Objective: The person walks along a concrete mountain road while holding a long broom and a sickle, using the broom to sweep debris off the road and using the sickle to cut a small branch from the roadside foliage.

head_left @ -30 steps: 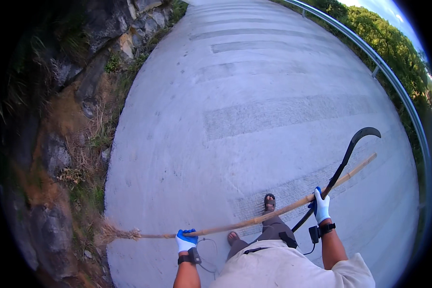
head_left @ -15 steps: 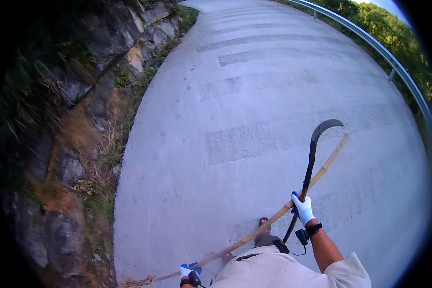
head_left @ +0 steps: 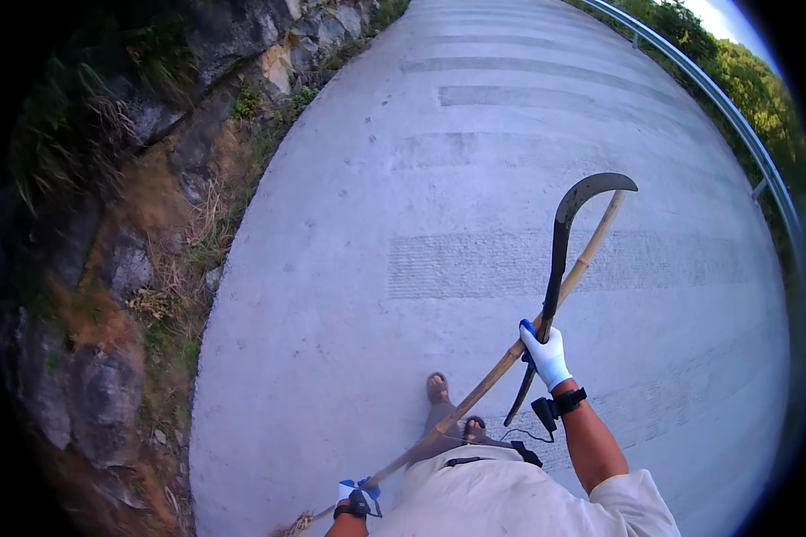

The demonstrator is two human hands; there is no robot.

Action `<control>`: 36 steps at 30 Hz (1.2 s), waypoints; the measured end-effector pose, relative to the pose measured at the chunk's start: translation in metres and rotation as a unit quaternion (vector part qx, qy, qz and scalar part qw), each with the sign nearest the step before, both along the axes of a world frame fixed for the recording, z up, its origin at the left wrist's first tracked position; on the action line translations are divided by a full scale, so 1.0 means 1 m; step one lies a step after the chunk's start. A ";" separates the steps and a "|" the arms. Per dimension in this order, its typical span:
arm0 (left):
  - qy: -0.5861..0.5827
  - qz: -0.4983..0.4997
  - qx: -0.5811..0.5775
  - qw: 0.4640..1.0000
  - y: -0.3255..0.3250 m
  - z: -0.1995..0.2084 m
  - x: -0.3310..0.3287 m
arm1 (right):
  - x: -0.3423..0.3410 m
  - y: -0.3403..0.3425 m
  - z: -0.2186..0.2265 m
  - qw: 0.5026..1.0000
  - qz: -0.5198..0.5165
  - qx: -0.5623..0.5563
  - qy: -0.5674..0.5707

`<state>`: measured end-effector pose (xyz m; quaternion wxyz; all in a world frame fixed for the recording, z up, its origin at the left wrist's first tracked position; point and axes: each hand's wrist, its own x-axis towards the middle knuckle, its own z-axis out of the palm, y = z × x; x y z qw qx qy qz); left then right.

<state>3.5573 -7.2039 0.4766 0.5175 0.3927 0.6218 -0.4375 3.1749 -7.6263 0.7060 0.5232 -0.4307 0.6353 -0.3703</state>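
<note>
My right hand [head_left: 549, 354], in a white and blue glove, is closed round the handle of a long sickle [head_left: 561, 237] with a dark curved blade. A bamboo pole [head_left: 485, 387] passes through the same grip and slants from upper right to lower left. The blade's hooked tip lies across the pole's far end in this view. Lower left, my gloved left hand [head_left: 358, 489] is closed on the pole near its thin end. Beyond that hand, the pole ends in a frayed, brownish tuft [head_left: 295, 524], partly cut off by the lower edge.
A sloping concrete road [head_left: 331, 295] with grooved bands stretches ahead. Along its left edge runs a rock bank [head_left: 107, 394] with dry grass and weeds. A metal guardrail [head_left: 703, 82] follows the right edge, with trees behind. My sandalled feet [head_left: 437, 387] show below.
My right hand, with the sickle and pole, has moved up and left. The pole stands steeper. A foot has come forward on the left, and the road has shifted with my walking.
</note>
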 end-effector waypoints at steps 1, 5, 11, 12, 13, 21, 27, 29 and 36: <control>0.020 0.000 0.004 1.000 -0.026 0.002 -0.004 | -0.007 -0.013 0.001 1.000 -0.010 -0.009 -0.002; 0.003 -0.053 -0.009 0.999 -0.110 -0.045 0.013 | -0.013 -0.055 0.011 0.997 -0.073 -0.034 -0.007; -0.061 -0.185 -0.011 0.981 -0.297 -0.010 0.029 | -0.057 -0.089 0.020 0.977 -0.195 -0.083 0.011; -0.072 -0.171 -0.027 0.982 -0.321 -0.009 0.037 | -0.059 -0.092 0.021 0.974 -0.209 -0.087 0.018; -0.103 -0.169 -0.046 0.979 -0.344 -0.005 0.043 | -0.062 -0.096 0.018 0.975 -0.209 -0.075 0.009; -0.231 -0.050 -0.342 0.910 -0.453 0.032 0.070 | -0.074 -0.133 0.006 0.974 -0.214 -0.063 -0.038; -0.241 -0.021 -0.277 0.930 -0.451 0.054 0.049 | -0.093 -0.179 -0.016 0.983 -0.180 -0.009 -0.036; -0.243 -0.002 -0.216 0.946 -0.440 0.054 0.031 | -0.101 -0.196 -0.028 0.984 -0.173 0.008 -0.031; -0.206 0.104 -0.068 0.971 -0.332 0.012 -0.028 | -0.074 -0.269 -0.062 0.997 -0.041 0.039 -0.049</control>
